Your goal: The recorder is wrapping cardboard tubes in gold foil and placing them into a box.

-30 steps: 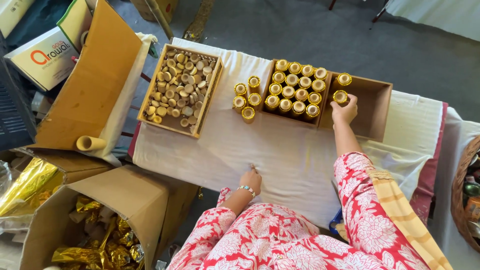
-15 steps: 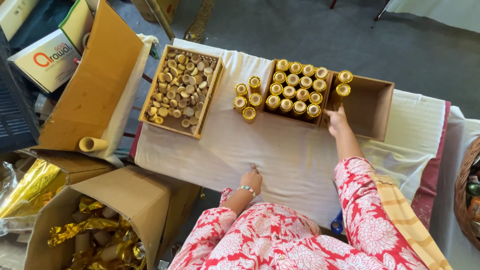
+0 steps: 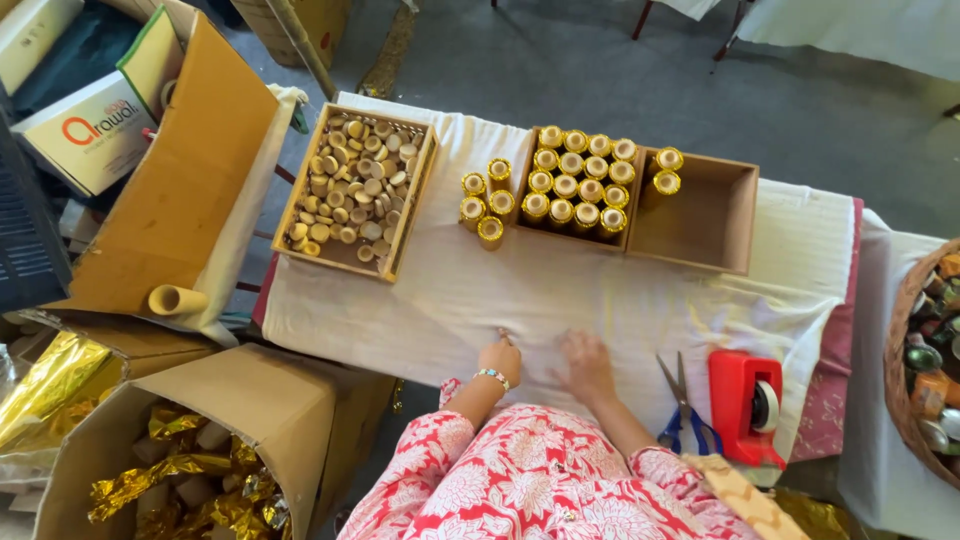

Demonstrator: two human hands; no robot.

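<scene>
We see the right hand (image 3: 587, 362) lying flat on the white cloth (image 3: 600, 300), fingers spread and holding nothing; the left hand (image 3: 499, 357) rests just beside it on the same cloth, fingers loosely curled with the tips on the fabric, a beaded bracelet (image 3: 492, 376) at the wrist, and it too grips nothing. Near the right hand, toward the table edge, lie scissors with blue handles (image 3: 682, 408); just beside them stands a red tape dispenser (image 3: 745, 403). Farther out across the cloth we find a wooden box (image 3: 700, 215) with two gold-wrapped tubes (image 3: 667, 171) in its corner; touching it on the left is a tray packed with gold-wrapped tubes (image 3: 578, 185), and five more gold tubes (image 3: 487, 200) stand loose on the cloth beside that. Farther left sits a wooden tray of bare cardboard tubes (image 3: 355, 190). Off the table, at lower left, an open carton (image 3: 190, 450) holds crumpled gold foil (image 3: 180, 480); at far right we see the rim of a wicker basket (image 3: 895, 370).
</scene>
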